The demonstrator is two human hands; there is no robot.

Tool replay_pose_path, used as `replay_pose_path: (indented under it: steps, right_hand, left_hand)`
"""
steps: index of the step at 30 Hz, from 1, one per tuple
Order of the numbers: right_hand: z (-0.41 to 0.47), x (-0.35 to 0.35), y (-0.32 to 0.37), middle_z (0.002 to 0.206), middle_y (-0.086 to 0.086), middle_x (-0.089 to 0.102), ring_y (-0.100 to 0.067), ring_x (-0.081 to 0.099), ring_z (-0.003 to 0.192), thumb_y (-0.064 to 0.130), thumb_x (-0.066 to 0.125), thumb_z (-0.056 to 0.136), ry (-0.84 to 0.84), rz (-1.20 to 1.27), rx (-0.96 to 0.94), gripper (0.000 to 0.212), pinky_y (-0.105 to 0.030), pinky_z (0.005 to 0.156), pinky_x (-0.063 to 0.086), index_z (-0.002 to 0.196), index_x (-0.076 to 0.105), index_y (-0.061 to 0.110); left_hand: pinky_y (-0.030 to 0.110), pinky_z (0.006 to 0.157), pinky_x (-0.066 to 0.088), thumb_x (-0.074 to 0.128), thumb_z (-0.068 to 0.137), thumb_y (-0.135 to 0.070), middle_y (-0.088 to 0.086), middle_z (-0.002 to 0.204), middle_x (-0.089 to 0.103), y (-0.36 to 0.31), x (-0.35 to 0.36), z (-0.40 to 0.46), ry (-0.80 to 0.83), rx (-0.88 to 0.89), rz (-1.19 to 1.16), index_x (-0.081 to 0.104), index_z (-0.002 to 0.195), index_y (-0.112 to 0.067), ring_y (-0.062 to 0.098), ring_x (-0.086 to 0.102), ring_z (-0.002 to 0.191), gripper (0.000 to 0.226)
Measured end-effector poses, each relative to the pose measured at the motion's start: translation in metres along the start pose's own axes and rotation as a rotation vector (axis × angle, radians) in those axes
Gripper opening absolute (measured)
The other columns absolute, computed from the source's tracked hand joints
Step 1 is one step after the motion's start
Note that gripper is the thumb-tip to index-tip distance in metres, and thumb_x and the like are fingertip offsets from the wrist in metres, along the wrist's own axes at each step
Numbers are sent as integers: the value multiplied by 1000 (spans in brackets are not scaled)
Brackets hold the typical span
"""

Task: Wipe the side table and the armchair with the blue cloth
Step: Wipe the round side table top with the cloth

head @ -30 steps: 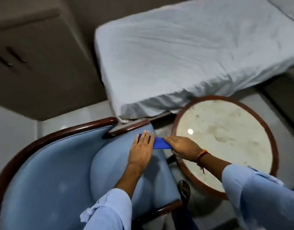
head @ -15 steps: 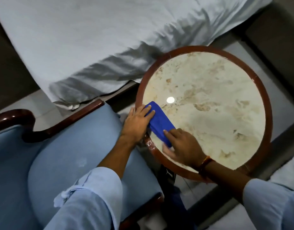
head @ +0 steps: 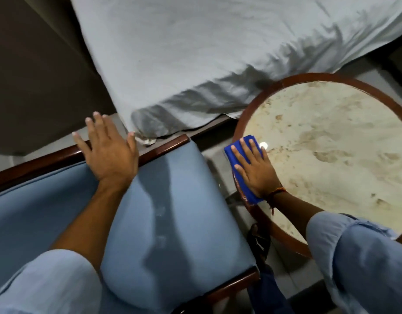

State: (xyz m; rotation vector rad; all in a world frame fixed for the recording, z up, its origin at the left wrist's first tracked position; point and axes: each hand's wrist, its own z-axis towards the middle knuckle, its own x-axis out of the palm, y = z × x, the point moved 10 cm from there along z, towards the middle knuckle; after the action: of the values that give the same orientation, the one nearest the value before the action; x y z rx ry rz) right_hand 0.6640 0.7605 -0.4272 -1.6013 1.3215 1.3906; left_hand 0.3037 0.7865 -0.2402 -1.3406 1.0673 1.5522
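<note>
A: Location of blue cloth [head: 241,152]?
B: On side table [head: 327,141] left rim, pinned under flat right hand [head: 255,168].
A: Left hand [head: 109,152]?
B: Fingers spread, empty, above armchair [head: 172,200] armrest.

the blue cloth [head: 238,152] lies folded flat on the left edge of the round side table [head: 327,155], partly over its brown wooden rim; the table top is pale marbled stone. just left stands the armchair [head: 172,200], with light blue padding and a dark wood frame
</note>
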Motion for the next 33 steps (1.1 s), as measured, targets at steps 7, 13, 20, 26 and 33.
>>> replay_pose_path:
  steps: [7, 13, 20, 26, 33]
  right_hand:
    - [-13, 7, 11, 176, -3, 3, -29, 1, 162, 48, 21, 108, -63, 9, 87, 61, -57, 130, 16, 165, 4, 33]
    - [-133, 50, 20, 175, -6, -5, -31, -1, 162, 51, 13, 107, 52, 39, 27, 63, -63, 126, 21, 165, 3, 29]
    - [-84, 29, 30, 176, -5, 0, -29, -1, 162, 58, 14, 106, 38, 43, 42, 66, -58, 130, 15, 165, 3, 30]
    - [34, -6, 20, 175, -8, 3, -31, 2, 162, 59, 29, 105, -28, 33, 96, 72, -60, 129, 15, 165, 7, 27]
    - [-28, 16, 25, 174, -18, 3, -37, 1, 161, 67, 42, 94, -12, 15, 71, 93, -60, 130, 12, 165, 8, 19]
  left_hand:
    - [55, 121, 21, 35, 103, -49, 23, 163, 30, 2, 8, -5, -41, 113, 79, 35, 150, 7, 39, 25, 152, 73]
    - [56, 123, 19, 34, 103, -49, 25, 164, 26, -2, 4, -6, -29, 139, 93, 30, 153, 6, 39, 25, 152, 75]
    - [55, 124, 17, 35, 103, -49, 26, 164, 23, -5, 9, -9, -11, 148, 111, 28, 155, 5, 40, 22, 152, 75]
    - [57, 123, 17, 37, 102, -48, 29, 164, 23, -5, 10, -10, -53, 187, 120, 28, 154, 6, 42, 22, 152, 75]
    - [57, 123, 18, 38, 103, -46, 25, 165, 22, -5, 7, -8, -86, 220, 70, 27, 155, 4, 39, 22, 153, 73]
